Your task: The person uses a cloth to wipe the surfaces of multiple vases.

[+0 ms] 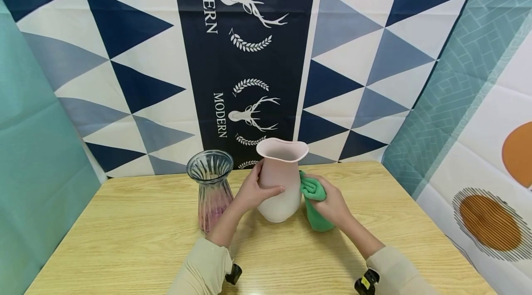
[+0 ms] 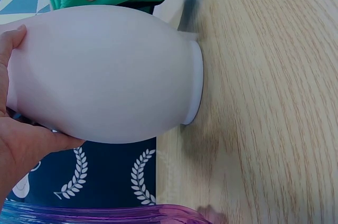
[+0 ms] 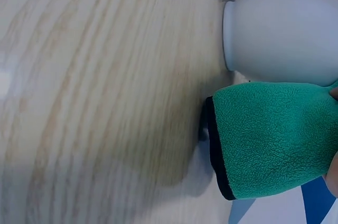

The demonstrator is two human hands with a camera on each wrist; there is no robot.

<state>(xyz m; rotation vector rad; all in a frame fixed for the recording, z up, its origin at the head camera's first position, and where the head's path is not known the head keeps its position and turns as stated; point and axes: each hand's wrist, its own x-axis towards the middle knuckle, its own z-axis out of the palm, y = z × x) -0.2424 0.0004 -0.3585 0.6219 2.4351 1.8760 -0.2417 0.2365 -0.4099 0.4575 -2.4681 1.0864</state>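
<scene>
A pale pink and white vase (image 1: 279, 189) with a wavy rim stands at the back middle of the wooden table. My left hand (image 1: 254, 189) grips its left side, thumb across the front and fingers round the back. On the vase's right, my right hand (image 1: 331, 202) holds a bunched green cloth (image 1: 319, 216) against or close beside it. The left wrist view shows the vase's rounded body (image 2: 105, 73) and its base near the tabletop. In the right wrist view the cloth (image 3: 274, 139) hangs down, its dark edging toward the table.
A ribbed glass vase (image 1: 213, 193), blue-grey above and pink below, stands left of my left forearm. The light wooden table (image 1: 137, 235) reaches back to a patterned wall covering (image 1: 249, 64). A teal sheet (image 1: 37, 147) hangs along the left side.
</scene>
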